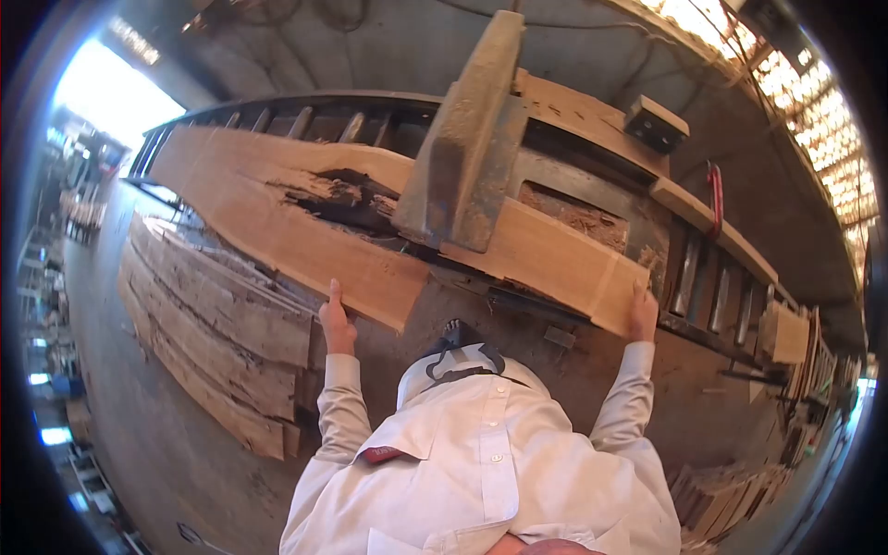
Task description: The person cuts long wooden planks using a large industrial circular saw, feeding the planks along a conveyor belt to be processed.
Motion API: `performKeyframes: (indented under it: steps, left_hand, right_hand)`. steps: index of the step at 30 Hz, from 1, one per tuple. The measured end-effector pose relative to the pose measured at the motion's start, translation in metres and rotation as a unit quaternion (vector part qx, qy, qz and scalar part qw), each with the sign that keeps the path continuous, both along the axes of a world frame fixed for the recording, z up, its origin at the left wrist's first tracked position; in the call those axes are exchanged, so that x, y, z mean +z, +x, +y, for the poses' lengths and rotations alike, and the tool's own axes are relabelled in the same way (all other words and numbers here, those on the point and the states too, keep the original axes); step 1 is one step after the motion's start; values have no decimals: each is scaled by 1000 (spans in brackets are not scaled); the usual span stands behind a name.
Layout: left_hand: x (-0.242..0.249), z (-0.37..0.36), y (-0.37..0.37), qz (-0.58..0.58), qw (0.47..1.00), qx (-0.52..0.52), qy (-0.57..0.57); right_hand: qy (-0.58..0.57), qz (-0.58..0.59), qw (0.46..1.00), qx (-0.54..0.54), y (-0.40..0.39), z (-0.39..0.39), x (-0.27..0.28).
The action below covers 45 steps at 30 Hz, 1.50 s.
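A wide, pale brown wooden slab (277,217) lies along the roller bed, with a dark, splintered hollow (347,194) in its middle. My left hand (338,324) grips the slab's near edge, thumb on top and fingers hidden below. A wooden board (560,264) runs out to the right from under a worn metal machine guard (467,139). On its right end my right hand (642,314) is closed, thumb on top. The guard hides whether the board and the slab are joined.
Rough slabs (217,314) are stacked on the floor at left. Metal rollers (689,273) continue at right, beside a wooden fence bar (717,227) with a red clamp (714,199). A wooden block with a dark face (657,125) sits behind. More boards (731,499) lie lower right.
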<state>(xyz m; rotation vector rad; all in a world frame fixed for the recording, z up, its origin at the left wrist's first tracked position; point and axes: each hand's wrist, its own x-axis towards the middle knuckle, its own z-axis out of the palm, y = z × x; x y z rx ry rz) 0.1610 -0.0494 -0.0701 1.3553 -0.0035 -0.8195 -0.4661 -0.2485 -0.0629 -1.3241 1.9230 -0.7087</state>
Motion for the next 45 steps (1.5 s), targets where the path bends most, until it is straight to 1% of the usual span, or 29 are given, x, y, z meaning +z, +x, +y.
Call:
performKeyframes:
  steps: [2, 5, 7, 9, 10, 13, 16, 19, 23, 27, 30, 34, 37, 38, 42, 45]
  left_hand:
    - [-2, -14, -7, 56, 998, -29, 6]
    - [-10, -46, -26, 83, 996, 10, -10]
    - [-16, -50, -21, 87, 996, -15, 6]
    - [-24, -51, -17, 86, 996, -26, 10]
    - [-27, -53, -16, 81, 996, -34, 6]
    - [-26, -50, -18, 75, 996, -52, 13]
    - [-31, -61, -9, 80, 993, -88, 5]
    - [-33, -63, -8, 85, 991, -107, 5]
    - [-39, -73, -3, 75, 987, -141, -13]
    - [-41, -73, -9, 72, 987, -140, -13]
    - [-40, -72, -14, 33, 989, -142, 7]
    - [-45, -72, -12, 32, 992, -124, 13]
    - [-52, -67, -3, 18, 984, -176, 15]
    - [-57, -66, 0, 5, 985, -172, 16]
    - [-54, -69, 0, 21, 991, -130, 35]
    - [-52, -70, -2, 37, 991, -126, 29]
  right_hand:
    - [-103, -132, 986, 4, 13, -12, 36]
    - [-118, -94, 987, -63, 3, -7, 27]
    - [-97, 25, 995, -28, -17, 20, 6]
    - [-86, 150, 985, 19, -22, 39, -5]
    - [-82, 155, 984, 29, -23, 42, -8]
    - [-174, 186, 963, 83, -31, 23, -20]
    - [-200, 236, 946, 100, -33, 9, -31]
    - [-182, 246, 948, 85, -34, -2, -36]
    - [-188, 234, 952, 62, -31, -19, -34]
    - [-197, 226, 952, 57, -32, -19, -30]
    - [-203, 218, 953, 55, -34, -20, -32]
    - [-209, 210, 954, 54, -36, -20, -35]
    - [-209, 211, 953, 52, -37, -19, -39]
    - [-211, 211, 953, 53, -37, -18, -40]
    - [-202, 219, 952, 68, -38, -18, -42]
    - [-200, 218, 952, 72, -39, -18, -43]
